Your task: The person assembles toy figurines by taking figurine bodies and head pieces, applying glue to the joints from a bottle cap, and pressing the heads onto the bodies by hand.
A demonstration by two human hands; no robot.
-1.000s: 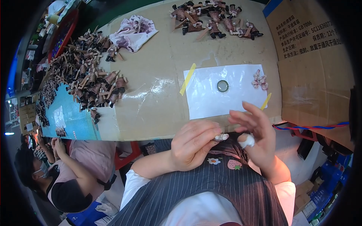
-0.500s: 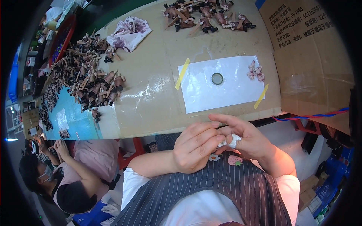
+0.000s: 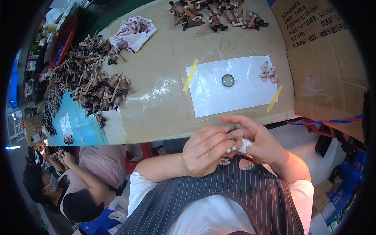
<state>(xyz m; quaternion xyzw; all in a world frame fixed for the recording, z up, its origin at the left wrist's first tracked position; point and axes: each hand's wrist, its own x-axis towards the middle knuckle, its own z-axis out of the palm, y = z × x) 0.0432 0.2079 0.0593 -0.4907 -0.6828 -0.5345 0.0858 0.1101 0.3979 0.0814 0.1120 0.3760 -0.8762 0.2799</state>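
Observation:
In front of my chest, just off the near edge of the table, my two hands meet fingertip to fingertip. My left hand (image 3: 204, 152) is closed, its fingers bent together against the other hand. My right hand (image 3: 260, 143) is curled and closed as well, with its index finger arched and white tape (image 3: 245, 146) wrapped round the thumb. A small pale bit shows between the fingers; what it is I cannot make out. Beyond the hands lies a white paper sheet (image 3: 211, 100) taped to the table, bearing a bottle cap (image 3: 228, 80) and several small pinkish pieces (image 3: 268, 72).
Brown figurines (image 3: 96, 92) are heaped at the left of the cardboard-covered table (image 3: 156, 113), and more figurines (image 3: 215, 21) lie at the far side. A stained cloth (image 3: 133, 33) rests between them. A cardboard box (image 3: 329, 74) stands on the right. A masked co-worker (image 3: 84, 178) sits at the left.
My hands keep almost the same pose, fingers still together. The whole view has shifted slightly, and the co-worker's hands at the left have moved a little.

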